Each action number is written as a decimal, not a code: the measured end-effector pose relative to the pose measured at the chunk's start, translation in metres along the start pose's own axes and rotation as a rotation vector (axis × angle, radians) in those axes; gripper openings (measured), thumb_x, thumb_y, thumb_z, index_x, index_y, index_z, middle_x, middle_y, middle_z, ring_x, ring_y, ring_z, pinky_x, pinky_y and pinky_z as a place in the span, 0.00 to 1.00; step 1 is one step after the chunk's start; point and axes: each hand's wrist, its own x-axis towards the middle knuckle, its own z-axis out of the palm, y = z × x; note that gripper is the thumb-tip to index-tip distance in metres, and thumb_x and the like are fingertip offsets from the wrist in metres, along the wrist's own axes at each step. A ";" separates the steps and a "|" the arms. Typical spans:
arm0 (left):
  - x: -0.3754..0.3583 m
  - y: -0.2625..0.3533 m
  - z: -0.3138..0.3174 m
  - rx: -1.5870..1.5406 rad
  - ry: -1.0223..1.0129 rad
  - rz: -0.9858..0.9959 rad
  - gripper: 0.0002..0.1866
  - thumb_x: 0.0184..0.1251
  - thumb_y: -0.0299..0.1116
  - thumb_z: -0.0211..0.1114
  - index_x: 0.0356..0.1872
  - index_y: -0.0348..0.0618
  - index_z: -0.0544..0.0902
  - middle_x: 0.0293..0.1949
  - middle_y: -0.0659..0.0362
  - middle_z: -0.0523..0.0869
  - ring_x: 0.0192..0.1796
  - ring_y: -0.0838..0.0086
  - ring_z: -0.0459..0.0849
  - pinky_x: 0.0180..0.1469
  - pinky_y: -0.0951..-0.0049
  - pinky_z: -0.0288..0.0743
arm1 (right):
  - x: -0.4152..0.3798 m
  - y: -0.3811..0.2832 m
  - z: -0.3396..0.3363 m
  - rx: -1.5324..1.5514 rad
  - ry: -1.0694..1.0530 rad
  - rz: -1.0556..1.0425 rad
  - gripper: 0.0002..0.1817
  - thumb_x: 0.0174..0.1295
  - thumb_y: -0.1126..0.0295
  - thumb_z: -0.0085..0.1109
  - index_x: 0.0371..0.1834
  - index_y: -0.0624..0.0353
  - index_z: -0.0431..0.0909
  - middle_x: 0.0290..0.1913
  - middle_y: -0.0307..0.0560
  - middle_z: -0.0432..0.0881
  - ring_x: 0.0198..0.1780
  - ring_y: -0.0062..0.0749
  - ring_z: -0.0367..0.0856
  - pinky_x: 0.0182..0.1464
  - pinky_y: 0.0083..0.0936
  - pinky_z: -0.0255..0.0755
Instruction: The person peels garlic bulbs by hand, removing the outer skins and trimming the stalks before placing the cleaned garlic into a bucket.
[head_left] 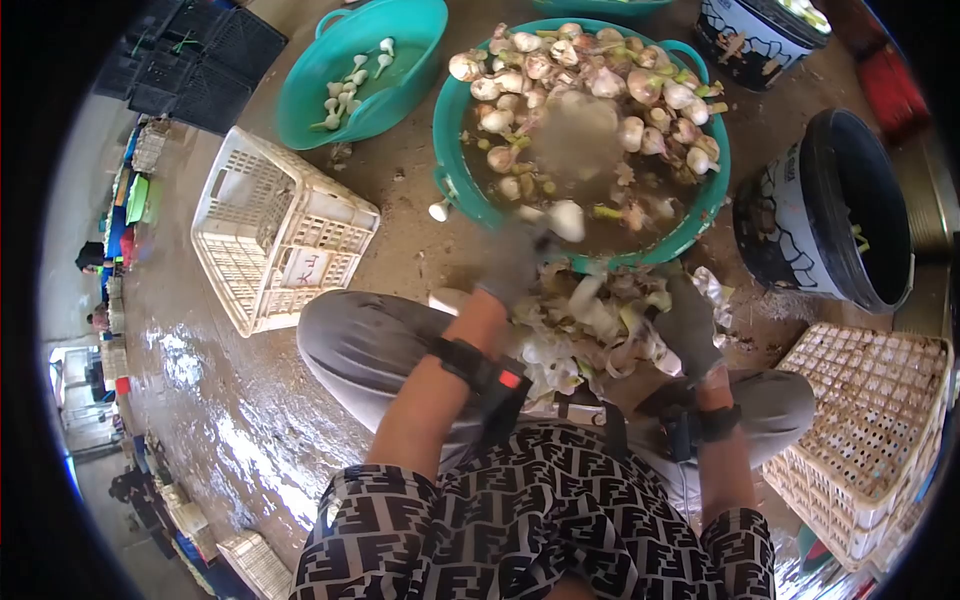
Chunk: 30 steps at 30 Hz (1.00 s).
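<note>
My left hand (513, 262), in a grey glove and smeared by motion, reaches to the near left rim of a round green basin (447, 150). At its fingertips is a whitish garlic bulb (567, 221), and the fingers look closed on it. Many garlic bulbs with purplish skins and cut stems (604, 82) lie in the basin. My right hand (687, 328), also gloved, is lower on the right, beside a heap of peeled garlic skins (590, 325) between my knees. Its fingers are partly hidden and blurred, so I cannot tell what they hold.
A second green basin (410, 90) at the upper left holds several cleaned bulbs. A white plastic crate (290, 225) stands left, and stacked crates (865, 420) stand right. A black bucket (830, 215) is beside the basin, another bucket (755, 45) behind. One bulb (439, 210) lies on the wet floor.
</note>
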 end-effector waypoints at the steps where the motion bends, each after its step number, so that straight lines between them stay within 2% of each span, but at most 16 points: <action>1: -0.004 0.009 0.013 -0.070 -0.056 -0.081 0.05 0.63 0.26 0.56 0.37 0.37 0.76 0.33 0.58 0.79 0.36 0.77 0.78 0.37 0.76 0.77 | 0.008 -0.006 0.006 0.438 0.011 -0.027 0.21 0.58 0.62 0.58 0.52 0.59 0.69 0.46 0.46 0.76 0.48 0.33 0.76 0.46 0.29 0.74; 2: -0.007 0.019 0.027 -0.135 -0.107 -0.165 0.05 0.63 0.26 0.57 0.37 0.37 0.77 0.33 0.58 0.80 0.36 0.77 0.79 0.37 0.75 0.77 | 0.011 -0.017 0.012 0.879 0.010 -0.043 0.21 0.59 0.62 0.58 0.52 0.59 0.69 0.45 0.47 0.76 0.48 0.33 0.76 0.45 0.28 0.75; 3: -0.011 0.041 0.041 -0.561 -0.115 -0.402 0.06 0.62 0.27 0.57 0.37 0.37 0.78 0.34 0.58 0.81 0.37 0.77 0.80 0.39 0.74 0.77 | 0.015 -0.023 0.019 1.323 0.014 -0.047 0.20 0.59 0.62 0.57 0.52 0.59 0.69 0.45 0.47 0.76 0.48 0.34 0.76 0.45 0.27 0.75; 4: -0.008 0.045 0.048 -0.469 -0.131 -0.314 0.09 0.62 0.31 0.58 0.39 0.37 0.78 0.36 0.57 0.82 0.37 0.74 0.81 0.40 0.72 0.77 | 0.032 -0.001 0.034 1.743 -0.294 0.043 0.20 0.60 0.63 0.55 0.53 0.61 0.68 0.48 0.47 0.73 0.49 0.33 0.76 0.42 0.23 0.76; 6: -0.004 0.046 0.054 -0.291 -0.163 -0.151 0.15 0.61 0.38 0.60 0.43 0.37 0.77 0.38 0.54 0.83 0.39 0.69 0.82 0.43 0.68 0.76 | 0.048 0.028 0.020 1.193 -0.017 -0.092 0.19 0.61 0.64 0.53 0.53 0.62 0.68 0.47 0.46 0.73 0.45 0.30 0.75 0.38 0.19 0.75; 8: 0.009 0.049 0.027 0.294 -0.046 -0.241 0.24 0.58 0.47 0.60 0.48 0.38 0.75 0.41 0.51 0.83 0.43 0.64 0.82 0.48 0.63 0.72 | 0.051 0.044 0.002 1.147 0.123 -0.150 0.19 0.62 0.65 0.51 0.53 0.62 0.68 0.44 0.46 0.72 0.42 0.27 0.74 0.35 0.17 0.75; 10: 0.033 0.044 0.001 0.761 -0.022 -0.334 0.31 0.55 0.54 0.59 0.51 0.39 0.74 0.43 0.48 0.82 0.46 0.60 0.82 0.51 0.60 0.69 | 0.048 0.053 -0.039 1.619 0.176 -0.150 0.18 0.62 0.65 0.50 0.53 0.63 0.68 0.41 0.45 0.73 0.39 0.26 0.73 0.33 0.17 0.73; 13: 0.059 0.011 -0.005 1.154 -0.088 -0.475 0.36 0.53 0.61 0.57 0.54 0.40 0.72 0.44 0.45 0.82 0.48 0.59 0.81 0.54 0.59 0.65 | 0.044 0.060 -0.098 2.316 0.268 -0.144 0.18 0.63 0.66 0.48 0.52 0.64 0.68 0.36 0.43 0.73 0.35 0.24 0.71 0.29 0.16 0.71; 15: 0.073 -0.015 0.009 1.256 -0.085 -0.521 0.36 0.52 0.62 0.56 0.53 0.41 0.73 0.45 0.45 0.82 0.49 0.60 0.81 0.55 0.59 0.63 | 0.047 0.068 -0.089 2.274 0.274 -0.153 0.17 0.63 0.67 0.47 0.52 0.65 0.69 0.35 0.43 0.73 0.32 0.23 0.71 0.28 0.16 0.70; 17: 0.081 -0.034 0.017 1.172 -0.071 -0.549 0.36 0.52 0.60 0.57 0.53 0.40 0.72 0.45 0.46 0.82 0.49 0.59 0.81 0.55 0.60 0.65 | 0.051 0.082 -0.030 1.734 0.212 -0.147 0.17 0.62 0.68 0.48 0.51 0.65 0.70 0.37 0.43 0.74 0.31 0.24 0.72 0.28 0.15 0.70; 19: 0.080 -0.033 0.020 1.043 -0.144 -0.532 0.36 0.50 0.57 0.60 0.55 0.40 0.71 0.47 0.47 0.81 0.50 0.59 0.80 0.54 0.61 0.67 | 0.052 0.044 -0.010 2.092 -0.002 0.406 0.15 0.60 0.71 0.49 0.49 0.64 0.72 0.38 0.42 0.75 0.28 0.22 0.73 0.28 0.14 0.70; 21: 0.073 -0.008 0.009 0.873 -0.291 -0.462 0.38 0.47 0.53 0.64 0.57 0.39 0.69 0.49 0.47 0.80 0.52 0.58 0.79 0.54 0.63 0.69 | 0.054 0.043 0.028 1.941 -0.089 0.318 0.14 0.59 0.74 0.49 0.49 0.62 0.73 0.37 0.40 0.76 0.28 0.20 0.74 0.29 0.14 0.70; 24: 0.047 0.022 0.003 0.534 -0.424 -0.147 0.41 0.41 0.45 0.70 0.59 0.38 0.66 0.50 0.48 0.79 0.53 0.58 0.78 0.53 0.66 0.71 | 0.045 0.007 0.032 1.473 -0.081 0.246 0.14 0.59 0.75 0.48 0.48 0.61 0.74 0.33 0.37 0.77 0.28 0.16 0.74 0.29 0.13 0.68; 26: 0.031 0.043 0.010 0.363 -0.432 -0.132 0.43 0.38 0.42 0.72 0.60 0.38 0.65 0.51 0.48 0.78 0.54 0.59 0.77 0.54 0.67 0.70 | 0.048 -0.001 0.044 1.317 -0.026 0.055 0.14 0.60 0.73 0.49 0.49 0.61 0.74 0.32 0.35 0.76 0.28 0.14 0.72 0.28 0.12 0.66; 28: 0.021 0.059 0.017 0.263 -0.480 -0.081 0.45 0.37 0.40 0.73 0.61 0.39 0.64 0.52 0.48 0.77 0.55 0.61 0.76 0.55 0.67 0.70 | 0.050 -0.005 0.039 1.441 -0.182 0.049 0.12 0.60 0.70 0.52 0.46 0.59 0.76 0.28 0.32 0.75 0.26 0.11 0.69 0.27 0.12 0.62; 30: 0.016 0.069 0.020 0.245 -0.569 0.008 0.45 0.37 0.40 0.74 0.62 0.39 0.64 0.53 0.49 0.76 0.55 0.63 0.76 0.56 0.68 0.69 | 0.045 -0.011 0.024 1.373 -0.228 0.040 0.10 0.60 0.68 0.54 0.41 0.59 0.78 0.27 0.31 0.75 0.26 0.11 0.68 0.26 0.12 0.60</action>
